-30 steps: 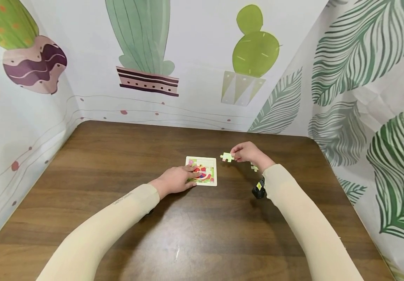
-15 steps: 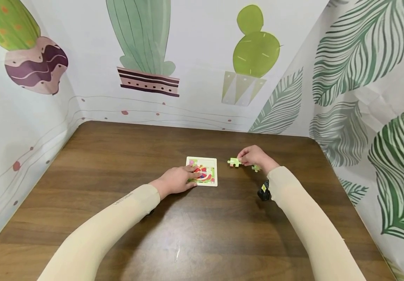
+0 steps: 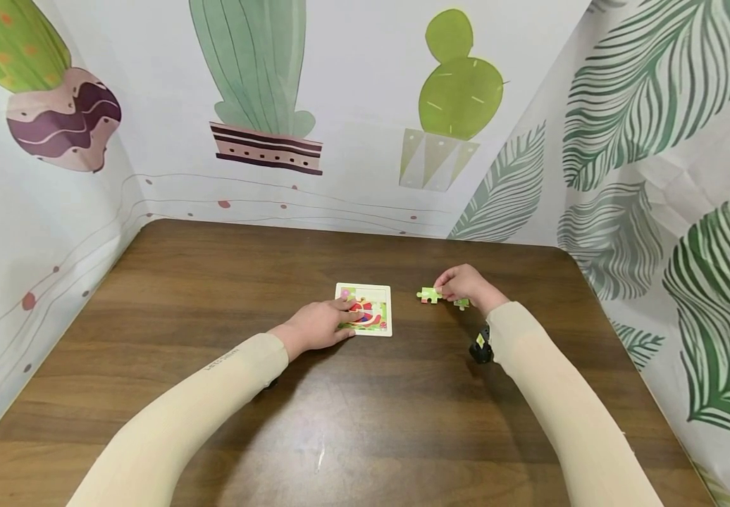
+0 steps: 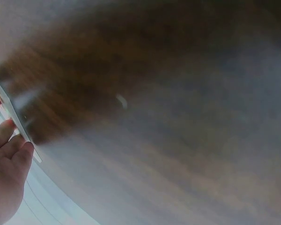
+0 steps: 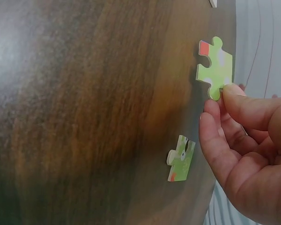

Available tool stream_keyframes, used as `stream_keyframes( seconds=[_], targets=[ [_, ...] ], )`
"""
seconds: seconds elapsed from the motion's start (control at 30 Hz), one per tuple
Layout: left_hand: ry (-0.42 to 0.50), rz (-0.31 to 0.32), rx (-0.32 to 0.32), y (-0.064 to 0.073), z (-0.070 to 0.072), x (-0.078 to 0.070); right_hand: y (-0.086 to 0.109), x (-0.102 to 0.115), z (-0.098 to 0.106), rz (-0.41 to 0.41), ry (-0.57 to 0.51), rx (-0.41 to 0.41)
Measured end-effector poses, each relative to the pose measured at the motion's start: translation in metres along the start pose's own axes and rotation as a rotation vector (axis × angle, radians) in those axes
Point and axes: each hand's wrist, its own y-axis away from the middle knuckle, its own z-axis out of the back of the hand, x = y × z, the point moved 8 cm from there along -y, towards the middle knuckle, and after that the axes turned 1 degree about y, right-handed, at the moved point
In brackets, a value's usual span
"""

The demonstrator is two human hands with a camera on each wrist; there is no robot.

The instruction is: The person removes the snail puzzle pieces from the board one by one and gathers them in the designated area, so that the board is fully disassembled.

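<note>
The piece (image 5: 217, 69) was to the right of the board (image 3: 372, 291), clamped between thumb and finger of the right hand (image 3: 464, 284). The left hand (image 3: 318, 324) rested on the board's left part, its fingers extended and a little apart. Farther right of the board, the second piece (image 5: 180, 166) lay on the table (image 3: 276, 260).

A brown table (image 3: 397, 415) bears a puzzle tray (image 3: 390, 314) and a green piece (image 5: 181, 164).

Lettering (image 3: 222, 360) on left sleeve (image 3: 187, 408), yellow label (image 3: 481, 340) on right wrist camera (image 3: 479, 355), both seemingly illegible
</note>
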Motion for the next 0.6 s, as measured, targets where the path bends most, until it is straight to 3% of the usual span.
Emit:
stream_keyframes(
  seconds=[0.6],
  targets=[
    [0.012,0.008,0.009,0.0012,-0.0004,0.0003,0.0015,-0.0062,0.0058,-0.033,0.039,-0.025]
  ],
)
